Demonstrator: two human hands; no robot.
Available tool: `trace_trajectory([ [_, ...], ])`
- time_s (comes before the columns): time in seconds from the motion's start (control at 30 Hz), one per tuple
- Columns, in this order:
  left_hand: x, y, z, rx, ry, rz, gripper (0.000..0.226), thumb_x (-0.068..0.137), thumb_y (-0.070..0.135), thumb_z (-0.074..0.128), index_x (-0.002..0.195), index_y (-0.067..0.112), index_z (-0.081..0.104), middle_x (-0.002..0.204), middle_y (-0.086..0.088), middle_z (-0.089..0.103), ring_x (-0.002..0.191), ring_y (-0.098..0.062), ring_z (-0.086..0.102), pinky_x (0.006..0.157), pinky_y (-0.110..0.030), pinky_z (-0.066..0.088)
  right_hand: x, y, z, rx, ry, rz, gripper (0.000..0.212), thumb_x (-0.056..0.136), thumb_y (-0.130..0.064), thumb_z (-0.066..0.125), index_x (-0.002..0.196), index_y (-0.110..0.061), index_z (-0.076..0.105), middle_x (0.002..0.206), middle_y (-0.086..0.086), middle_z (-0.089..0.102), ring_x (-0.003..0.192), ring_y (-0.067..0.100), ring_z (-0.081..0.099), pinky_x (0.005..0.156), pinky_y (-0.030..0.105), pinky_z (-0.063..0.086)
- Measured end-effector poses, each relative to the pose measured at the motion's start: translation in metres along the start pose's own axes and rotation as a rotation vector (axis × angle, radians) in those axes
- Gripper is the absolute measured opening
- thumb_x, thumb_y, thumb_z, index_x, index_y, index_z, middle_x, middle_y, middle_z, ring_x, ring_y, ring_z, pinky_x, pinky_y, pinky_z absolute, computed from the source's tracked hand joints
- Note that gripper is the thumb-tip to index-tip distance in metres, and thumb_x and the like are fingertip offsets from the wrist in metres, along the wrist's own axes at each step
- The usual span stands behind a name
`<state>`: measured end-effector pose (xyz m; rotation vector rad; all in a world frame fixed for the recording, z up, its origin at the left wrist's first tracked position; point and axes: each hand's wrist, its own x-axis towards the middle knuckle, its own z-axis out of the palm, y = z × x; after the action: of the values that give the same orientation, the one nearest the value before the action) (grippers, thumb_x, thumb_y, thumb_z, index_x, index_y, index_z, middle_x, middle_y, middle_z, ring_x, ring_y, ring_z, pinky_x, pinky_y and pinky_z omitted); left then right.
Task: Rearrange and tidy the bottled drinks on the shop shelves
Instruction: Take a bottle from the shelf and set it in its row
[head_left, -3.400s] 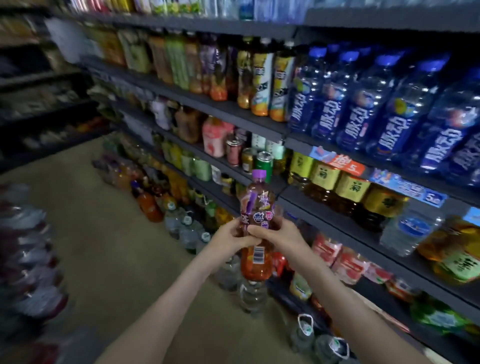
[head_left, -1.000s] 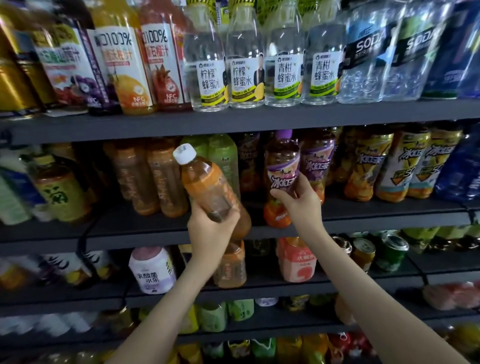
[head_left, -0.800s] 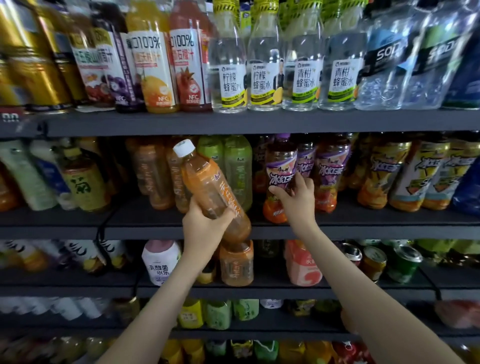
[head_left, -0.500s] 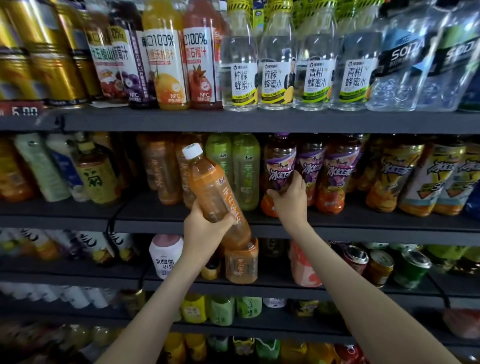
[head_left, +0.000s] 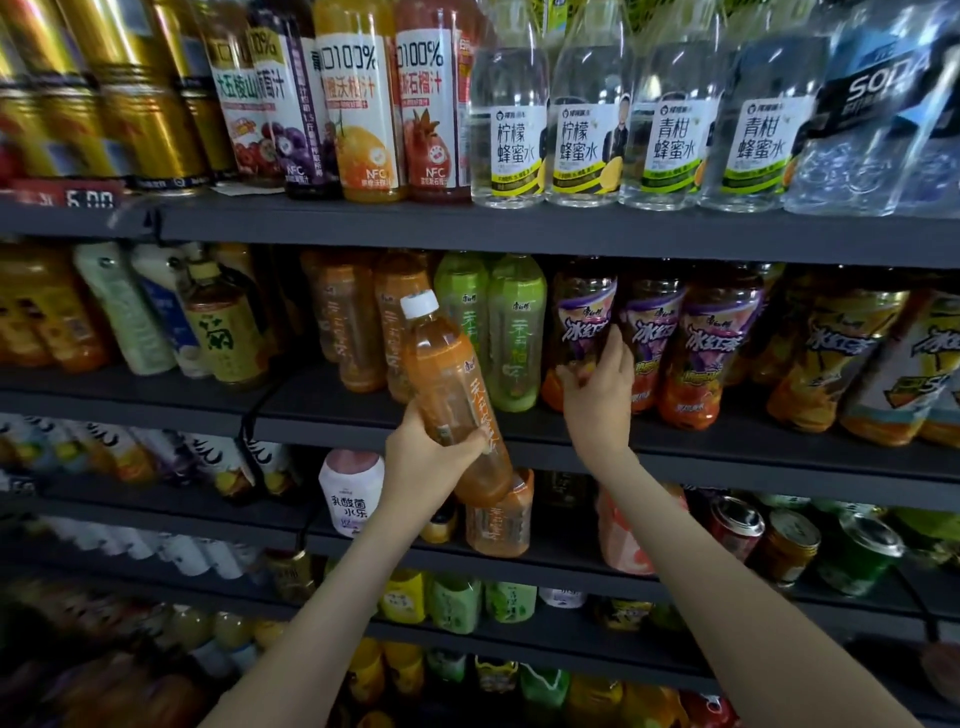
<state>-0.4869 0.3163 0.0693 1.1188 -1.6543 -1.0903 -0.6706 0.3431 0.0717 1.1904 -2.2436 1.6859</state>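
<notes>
My left hand grips an orange tea bottle with a white cap, tilted left, in front of the middle shelf. My right hand is wrapped around the lower part of a purple-labelled iced tea bottle that stands on that shelf, leftmost of three alike. Two green tea bottles stand just left of it, and more orange tea bottles stand further left behind the one I hold.
The top shelf carries gold cans, juice bottles, clear honey-water bottles and soda water. Yellow-labelled iced tea bottles fill the middle shelf's right. Lower shelves hold a pink-capped milk drink, cans and small bottles.
I turned from the aisle to face the shelves. Over the last second my right hand slid the purple iced tea bottle back onto the shelf; my left hand keeps holding the orange bottle.
</notes>
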Motion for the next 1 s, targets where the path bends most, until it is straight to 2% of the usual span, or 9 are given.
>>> trace_trajectory([
  [0.07, -0.001, -0.006, -0.004, 0.023, 0.001, 0.004, 0.043, 0.070, 0.025, 0.079, 0.108, 0.026, 0.058, 0.094, 0.012, 0.068, 0.091, -0.006, 0.065, 0.080, -0.028, 0.054, -0.020, -0.005, -0.001, 0.081, 0.055, -0.126, 0.071, 0.087, -0.014, 0.069, 0.144, 0.001, 0.030, 0.136, 0.019, 0.040, 0.127, 0.027, 0.040, 0.098, 0.018, 0.033],
  [0.1, -0.002, -0.009, -0.007, 0.031, -0.008, 0.009, 0.043, 0.070, 0.025, 0.080, 0.107, 0.028, 0.058, 0.093, 0.012, 0.069, 0.090, -0.004, 0.065, 0.079, -0.029, 0.054, -0.029, -0.009, -0.001, 0.148, -0.007, -0.143, 0.070, 0.086, -0.019, 0.070, 0.143, -0.002, 0.033, 0.132, 0.014, 0.043, 0.123, 0.021, 0.042, 0.097, 0.019, 0.035],
  [0.23, -0.006, -0.017, -0.022, 0.088, -0.074, 0.029, 0.050, 0.063, 0.033, 0.078, 0.109, 0.029, 0.057, 0.091, 0.012, 0.069, 0.086, -0.001, 0.065, 0.078, -0.031, 0.056, -0.056, -0.029, 0.004, 0.334, -0.519, -0.013, 0.070, 0.081, -0.041, 0.072, 0.140, -0.023, 0.039, 0.130, -0.008, 0.050, 0.118, 0.003, 0.049, 0.096, 0.026, 0.047],
  [0.33, -0.003, -0.025, -0.038, 0.105, -0.102, 0.075, 0.056, 0.064, 0.031, 0.074, 0.116, 0.026, 0.055, 0.093, 0.012, 0.068, 0.089, -0.004, 0.065, 0.076, -0.026, 0.055, -0.064, -0.045, 0.021, 0.352, -0.711, -0.053, 0.049, 0.082, -0.040, 0.071, 0.126, -0.025, 0.055, 0.117, -0.015, 0.062, 0.107, -0.004, 0.057, 0.093, 0.024, 0.049],
  [0.57, 0.029, -0.040, -0.108, -0.052, 0.027, 0.058, 0.059, 0.061, 0.041, 0.082, 0.107, 0.034, 0.046, 0.091, 0.011, 0.067, 0.085, 0.000, 0.065, 0.072, -0.020, 0.053, -0.085, -0.108, 0.090, 0.419, -0.587, -0.064, 0.030, 0.082, -0.030, 0.073, 0.110, -0.023, 0.064, 0.101, -0.011, 0.069, 0.093, -0.003, 0.063, 0.079, 0.012, 0.049],
  [0.67, 0.054, -0.040, -0.144, 0.087, 0.057, 0.135, 0.044, 0.075, 0.042, 0.075, 0.109, 0.031, 0.049, 0.097, 0.016, 0.064, 0.089, -0.002, 0.062, 0.069, -0.016, 0.048, -0.084, -0.140, 0.128, 0.453, -0.484, 0.007, 0.024, 0.081, -0.031, 0.074, 0.103, -0.029, 0.064, 0.097, -0.011, 0.070, 0.091, 0.000, 0.065, 0.080, 0.021, 0.054],
  [0.8, 0.089, -0.052, -0.173, 0.306, 0.058, 0.231, 0.061, 0.077, 0.040, 0.073, 0.128, 0.020, 0.046, 0.114, -0.001, 0.061, 0.104, -0.020, 0.058, 0.077, -0.029, 0.045, -0.090, -0.163, 0.173, 0.458, -0.370, 0.016, 0.029, 0.076, -0.034, 0.079, 0.099, -0.031, 0.062, 0.094, -0.015, 0.069, 0.088, -0.006, 0.064, 0.074, 0.011, 0.050],
  [0.93, 0.114, -0.054, -0.191, 0.205, 0.053, 0.173, 0.049, 0.079, 0.040, 0.073, 0.119, 0.018, 0.055, 0.095, 0.007, 0.065, 0.098, -0.019, 0.062, 0.073, -0.024, 0.045, -0.080, -0.171, 0.194, 0.514, -0.334, 0.062, 0.033, 0.080, -0.022, 0.076, 0.111, -0.015, 0.065, 0.099, -0.006, 0.070, 0.093, 0.004, 0.066, 0.080, 0.019, 0.053],
  [1.0, 0.127, -0.057, -0.197, 0.143, 0.027, 0.159, 0.050, 0.076, 0.042, 0.076, 0.116, 0.019, 0.058, 0.098, 0.007, 0.067, 0.096, -0.016, 0.064, 0.076, -0.028, 0.050, -0.072, -0.171, 0.195, 0.473, -0.367, 0.036, 0.030, 0.084, -0.015, 0.072, 0.113, -0.017, 0.063, 0.100, -0.009, 0.066, 0.094, 0.004, 0.064, 0.082, 0.020, 0.051],
])
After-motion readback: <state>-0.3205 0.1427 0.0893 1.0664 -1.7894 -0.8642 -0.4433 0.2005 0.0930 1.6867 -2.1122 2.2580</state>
